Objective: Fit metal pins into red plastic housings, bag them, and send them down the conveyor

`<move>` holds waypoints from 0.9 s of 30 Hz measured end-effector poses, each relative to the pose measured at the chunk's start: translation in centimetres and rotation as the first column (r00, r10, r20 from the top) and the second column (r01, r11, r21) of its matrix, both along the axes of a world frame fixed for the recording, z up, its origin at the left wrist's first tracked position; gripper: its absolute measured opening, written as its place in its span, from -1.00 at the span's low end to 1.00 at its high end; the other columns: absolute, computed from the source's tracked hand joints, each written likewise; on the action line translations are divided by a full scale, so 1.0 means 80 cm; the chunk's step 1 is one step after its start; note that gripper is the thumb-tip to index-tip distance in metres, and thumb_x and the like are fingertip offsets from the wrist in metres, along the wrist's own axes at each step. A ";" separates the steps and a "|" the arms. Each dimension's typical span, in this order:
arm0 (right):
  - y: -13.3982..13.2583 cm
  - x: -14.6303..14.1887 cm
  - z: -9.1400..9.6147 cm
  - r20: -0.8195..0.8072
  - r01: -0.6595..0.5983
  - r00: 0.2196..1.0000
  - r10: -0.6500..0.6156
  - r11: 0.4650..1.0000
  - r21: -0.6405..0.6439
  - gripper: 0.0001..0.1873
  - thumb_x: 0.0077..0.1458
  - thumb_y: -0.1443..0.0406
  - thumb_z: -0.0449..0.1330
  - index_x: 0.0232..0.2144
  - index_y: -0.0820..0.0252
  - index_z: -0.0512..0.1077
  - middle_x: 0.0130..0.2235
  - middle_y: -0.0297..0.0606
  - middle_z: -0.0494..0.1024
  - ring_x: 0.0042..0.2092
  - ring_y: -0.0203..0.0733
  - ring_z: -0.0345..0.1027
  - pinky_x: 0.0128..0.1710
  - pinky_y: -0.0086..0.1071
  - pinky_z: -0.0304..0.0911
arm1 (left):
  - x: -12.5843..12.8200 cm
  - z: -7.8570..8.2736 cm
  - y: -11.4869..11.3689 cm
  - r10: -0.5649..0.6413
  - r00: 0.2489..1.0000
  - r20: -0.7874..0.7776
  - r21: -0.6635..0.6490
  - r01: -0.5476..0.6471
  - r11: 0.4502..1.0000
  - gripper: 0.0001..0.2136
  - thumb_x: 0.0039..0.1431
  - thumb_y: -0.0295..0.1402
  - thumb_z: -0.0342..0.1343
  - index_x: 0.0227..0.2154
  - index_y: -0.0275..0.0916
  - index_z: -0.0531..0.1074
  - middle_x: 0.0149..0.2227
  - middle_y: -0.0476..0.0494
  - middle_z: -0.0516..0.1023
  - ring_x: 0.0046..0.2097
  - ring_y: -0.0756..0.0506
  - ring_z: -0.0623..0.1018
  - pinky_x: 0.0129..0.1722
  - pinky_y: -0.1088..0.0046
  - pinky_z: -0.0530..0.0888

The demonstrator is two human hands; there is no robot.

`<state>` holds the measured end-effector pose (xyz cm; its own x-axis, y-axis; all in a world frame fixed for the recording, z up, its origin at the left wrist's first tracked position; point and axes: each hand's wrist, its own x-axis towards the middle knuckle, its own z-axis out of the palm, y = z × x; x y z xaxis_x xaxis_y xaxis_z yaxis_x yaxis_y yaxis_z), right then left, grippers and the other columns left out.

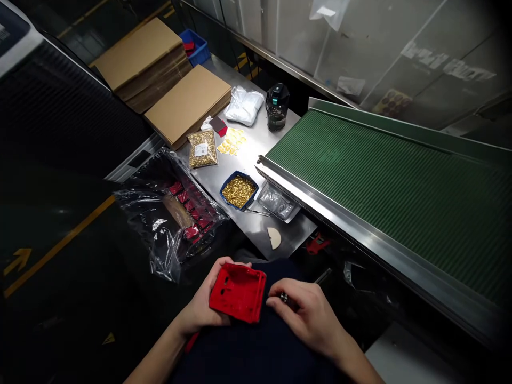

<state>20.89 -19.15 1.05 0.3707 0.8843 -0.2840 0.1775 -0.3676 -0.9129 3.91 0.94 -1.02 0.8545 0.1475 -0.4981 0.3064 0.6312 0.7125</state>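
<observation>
My left hand [202, 305] grips a red plastic housing [238, 292] over my lap, fingers wrapped round its left edge. Just right of the housing, my right hand [304, 314] has its fingers curled, pinching a small metal part at the fingertips, too small to name. A blue tray [224, 188] of small brass pieces sits on the steel table [256, 154] ahead. To the left stands a plastic-lined box [160, 213] holding several more red housings [191, 205].
A green conveyor belt [392, 181] runs along the right. On the table lie a bag of brass parts [202, 149], yellow stickers [232, 141], a clear bag [277, 202], a white bag [244, 105], a dark jar [277, 106] and flat cardboard stacks [188, 102]. A blue bin [195, 47] sits far back.
</observation>
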 end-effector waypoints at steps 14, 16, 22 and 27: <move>0.003 -0.001 -0.011 0.123 0.148 0.979 -0.161 0.983 0.109 -0.84 0.33 0.25 0.14 -0.30 0.11 0.48 -0.36 -0.27 0.59 -0.38 -0.24 0.44 -0.36 -0.38 0.20 | 0.006 0.007 0.001 -0.052 0.999 0.005 0.000 0.052 0.999 -0.12 -0.29 -0.30 0.56 0.10 -0.03 0.18 0.26 -0.38 0.29 0.37 -0.46 0.19 0.31 -0.12 0.09; 0.003 0.000 -0.010 0.100 0.059 0.992 -0.074 0.988 0.144 -0.83 0.33 0.24 0.15 -0.32 0.11 0.48 -0.39 -0.28 0.58 -0.41 -0.24 0.42 -0.38 -0.38 0.18 | 0.004 0.003 0.002 -0.052 0.999 0.012 -0.001 0.052 0.999 -0.11 -0.29 -0.28 0.57 0.11 -0.03 0.18 0.27 -0.39 0.28 0.36 -0.46 0.20 0.31 -0.13 0.08; 0.006 0.003 -0.008 0.132 -0.028 0.991 0.003 0.982 0.188 -0.81 0.31 0.22 0.17 -0.34 0.13 0.49 -0.44 -0.30 0.56 -0.44 -0.28 0.38 -0.41 -0.39 0.13 | 0.002 -0.002 0.004 -0.057 0.998 0.030 0.005 0.057 0.998 -0.09 -0.30 -0.20 0.57 0.13 -0.04 0.17 0.27 -0.38 0.28 0.36 -0.45 0.21 0.33 -0.12 0.05; 0.005 0.001 -0.010 0.083 0.085 0.992 -0.099 0.983 0.165 -0.84 0.31 0.24 0.18 -0.33 0.13 0.50 -0.39 -0.30 0.60 -0.41 -0.27 0.43 -0.37 -0.40 0.20 | 0.002 -0.002 0.004 -0.060 0.998 0.022 -0.010 0.060 0.998 -0.08 -0.30 -0.19 0.56 0.13 -0.04 0.16 0.27 -0.39 0.28 0.37 -0.46 0.18 0.33 -0.15 0.02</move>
